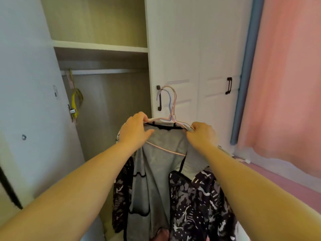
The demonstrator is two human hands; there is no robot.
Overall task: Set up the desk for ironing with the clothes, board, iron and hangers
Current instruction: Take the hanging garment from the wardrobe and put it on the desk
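While held, thin curved hangers point(171, 108)

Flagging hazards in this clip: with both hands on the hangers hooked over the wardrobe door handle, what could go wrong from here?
1. The pink and blue plastic hangers share one dark door handle; their hooks may snag when lifted.
2. The grey black-trimmed garment could slide off while the left hand and right hand grip the hanger shoulders.
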